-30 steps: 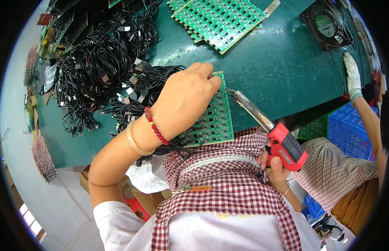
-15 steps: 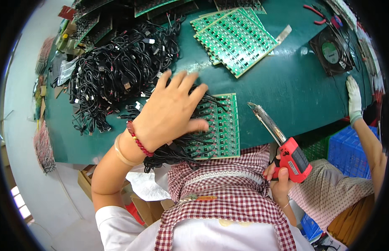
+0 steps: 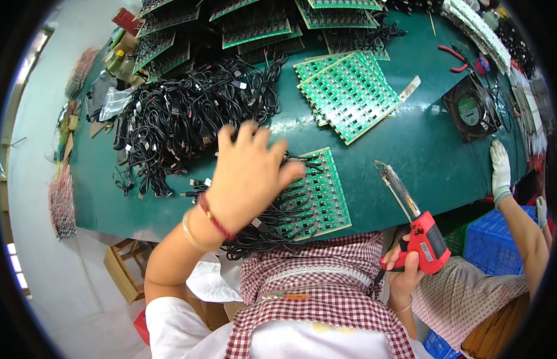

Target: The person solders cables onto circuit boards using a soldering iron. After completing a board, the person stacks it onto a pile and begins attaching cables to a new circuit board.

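A green circuit board [image 3: 333,197] lies near the table's front edge, with several black cables [image 3: 295,206] running off its left side. Over these cables is my left hand [image 3: 245,179], palm down, fingers spread and slightly blurred. Nothing shows in its fingers; the area under the palm is hidden. My right hand [image 3: 406,270] grips a red soldering gun [image 3: 431,244] by its handle. The gun's metal tip points up and left, to the right of the board and apart from it. A large heap of black cables with plugs [image 3: 189,113] lies beyond my left hand.
Stacked green boards [image 3: 350,96] lie farther back, with a metal strip [image 3: 410,88] beside them. More boards with cables [image 3: 257,33] are piled at the far edge. At right are a black fan [image 3: 470,107], red-handled pliers [image 3: 453,58] and a co-worker's gloved hand [image 3: 500,167].
The whole view has shifted, showing more of the far boards. My left hand has come slightly nearer to me, still over the cables. The soldering gun stays in my right hand.
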